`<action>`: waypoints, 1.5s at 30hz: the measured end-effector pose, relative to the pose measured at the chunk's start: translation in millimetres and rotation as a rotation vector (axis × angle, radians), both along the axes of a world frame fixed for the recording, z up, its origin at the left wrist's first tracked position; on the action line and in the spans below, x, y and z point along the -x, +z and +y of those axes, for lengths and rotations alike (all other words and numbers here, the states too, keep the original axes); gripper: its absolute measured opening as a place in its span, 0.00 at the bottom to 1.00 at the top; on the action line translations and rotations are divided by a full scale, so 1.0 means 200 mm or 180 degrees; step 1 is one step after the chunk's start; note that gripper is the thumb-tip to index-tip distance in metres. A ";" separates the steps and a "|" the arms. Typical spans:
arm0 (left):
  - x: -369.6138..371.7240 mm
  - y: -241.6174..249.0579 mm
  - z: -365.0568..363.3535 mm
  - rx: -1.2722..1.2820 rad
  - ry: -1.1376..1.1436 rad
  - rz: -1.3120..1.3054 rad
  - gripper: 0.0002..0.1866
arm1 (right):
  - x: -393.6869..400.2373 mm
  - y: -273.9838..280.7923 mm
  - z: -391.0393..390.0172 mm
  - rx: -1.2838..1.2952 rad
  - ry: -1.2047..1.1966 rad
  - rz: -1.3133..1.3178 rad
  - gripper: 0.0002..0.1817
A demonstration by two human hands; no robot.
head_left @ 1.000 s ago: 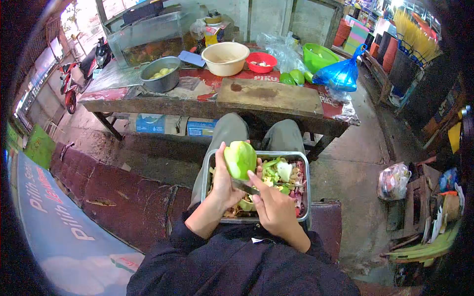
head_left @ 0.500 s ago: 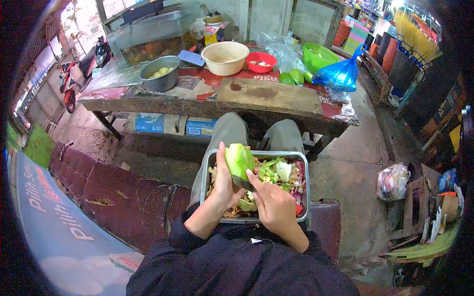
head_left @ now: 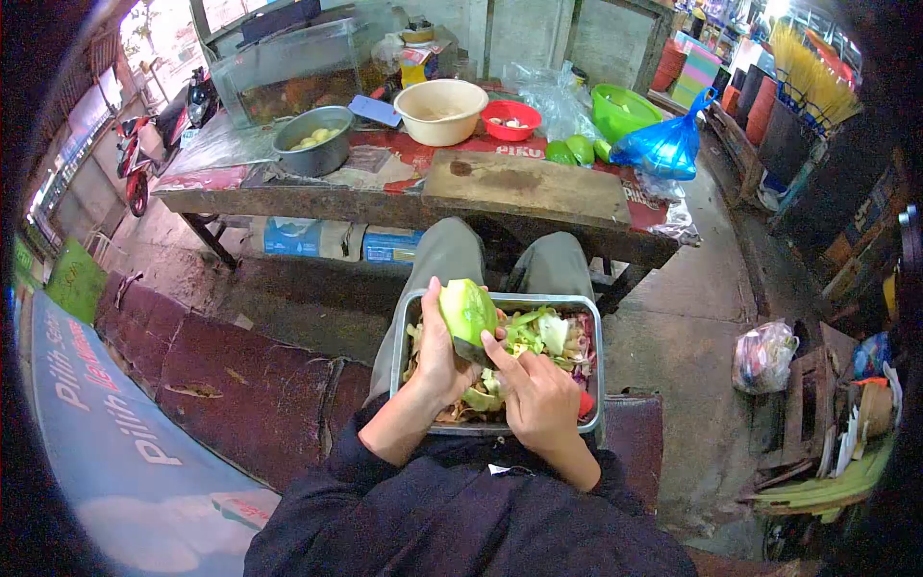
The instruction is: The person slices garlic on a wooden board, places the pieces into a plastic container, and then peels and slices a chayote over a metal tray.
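The person wears a dark navy long-sleeved top, its cuffs pushed up so both forearms are bare below the elbow. Grey-olive trousers cover the legs. The left hand (head_left: pixel 437 361) and right hand (head_left: pixel 540 404) are ungloved, without rings.

A tray (head_left: pixel 404 332) of peelings (head_left: pixel 558 341) rests on the lap, the table (head_left: pixel 288 202) beyond it.

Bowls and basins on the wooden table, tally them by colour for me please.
Grey metal basin: 1
Cream plastic bowl: 1
Red plastic bowl: 1
Green plastic bowl: 1
Total: 4
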State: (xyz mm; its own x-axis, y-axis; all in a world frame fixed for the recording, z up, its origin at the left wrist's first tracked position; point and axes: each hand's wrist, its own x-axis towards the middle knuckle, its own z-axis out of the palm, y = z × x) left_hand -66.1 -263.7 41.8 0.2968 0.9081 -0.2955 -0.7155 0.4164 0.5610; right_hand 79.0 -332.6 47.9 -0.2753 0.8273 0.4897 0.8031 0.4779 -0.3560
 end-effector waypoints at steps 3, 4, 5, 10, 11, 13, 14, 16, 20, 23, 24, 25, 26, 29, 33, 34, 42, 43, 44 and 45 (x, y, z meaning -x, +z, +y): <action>-0.02 0.02 -0.01 0.0131 0.0013 -0.0035 0.39 | 0.00 -0.03 0.01 -0.0154 -0.0040 0.0169 0.29; -0.02 0.02 -0.01 0.0133 0.0018 -0.0038 0.39 | 0.00 -0.04 0.01 -0.0198 -0.0072 0.0153 0.28; -0.02 0.02 -0.01 0.0077 0.0033 -0.0018 0.39 | 0.00 -0.04 0.01 -0.0243 -0.0104 0.0138 0.28; -0.03 0.03 -0.01 0.0083 0.0087 0.0141 0.39 | 0.01 -0.04 0.02 -0.0375 -0.0134 0.0222 0.26; -0.03 0.01 -0.01 0.0080 -0.0044 0.0087 0.39 | 0.01 -0.03 0.02 -0.0462 -0.0147 0.0335 0.23; -0.03 -0.01 -0.01 0.0076 -0.0175 0.0032 0.40 | 0.00 -0.04 0.02 -0.0442 -0.0149 0.0340 0.22; -0.03 -0.01 -0.01 0.0031 -0.0178 0.0066 0.40 | 0.00 -0.04 0.02 -0.0422 -0.0154 0.0345 0.20; -0.04 -0.02 0.00 -0.0015 -0.0186 0.0099 0.40 | 0.00 -0.02 0.02 -0.0247 -0.0140 0.0449 0.20; -0.06 -0.03 0.00 -0.0061 0.0041 0.0082 0.39 | 0.03 0.02 0.01 0.0161 -0.0203 0.0662 0.20; -0.10 -0.02 -0.04 -0.0244 0.0199 0.0403 0.37 | 0.02 0.00 0.01 0.0215 -0.0210 0.0799 0.21; -0.11 -0.03 -0.05 -0.0237 0.0132 0.0362 0.37 | 0.02 0.00 0.01 0.0218 -0.0211 0.0797 0.21; -0.11 -0.03 -0.05 -0.0237 0.0130 0.0354 0.37 | 0.00 0.00 0.02 0.0227 -0.0137 0.0842 0.21; -0.10 -0.04 -0.04 -0.0227 0.0115 0.0337 0.37 | 0.00 0.00 0.02 0.0233 -0.0069 0.0888 0.21; -0.07 0.00 -0.03 -0.0131 0.0068 0.0327 0.38 | -0.01 0.01 0.01 0.0351 -0.0138 0.0707 0.26; -0.04 0.00 -0.01 -0.0132 -0.0089 0.0316 0.39 | -0.01 0.05 0.01 0.0286 -0.0110 0.0641 0.27; -0.04 0.00 -0.02 -0.0127 -0.0091 0.0324 0.39 | -0.01 0.06 0.01 0.0331 -0.0135 0.0647 0.24; -0.05 -0.03 -0.02 -0.0569 -0.0357 0.0787 0.38 | -0.04 0.01 0.04 0.0250 -0.0142 0.0751 0.22; -0.05 -0.02 -0.02 -0.0565 -0.0357 0.0784 0.38 | -0.04 0.02 0.04 0.0311 -0.0118 0.0829 0.21; -0.04 0.00 -0.03 -0.0584 -0.0417 0.0779 0.38 | -0.04 0.03 0.04 0.0371 -0.0095 0.0905 0.21; -0.04 0.02 -0.03 -0.0609 -0.0478 0.0775 0.38 | -0.03 0.04 0.04 0.0368 -0.0097 0.0902 0.21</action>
State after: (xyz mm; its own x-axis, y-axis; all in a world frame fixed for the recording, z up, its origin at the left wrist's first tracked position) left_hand -58.6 -269.9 44.8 0.3732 0.9053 -0.2027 -0.4897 0.3778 0.7858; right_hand 85.7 -325.3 55.6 -0.1152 0.8878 0.4455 0.6774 0.3982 -0.6185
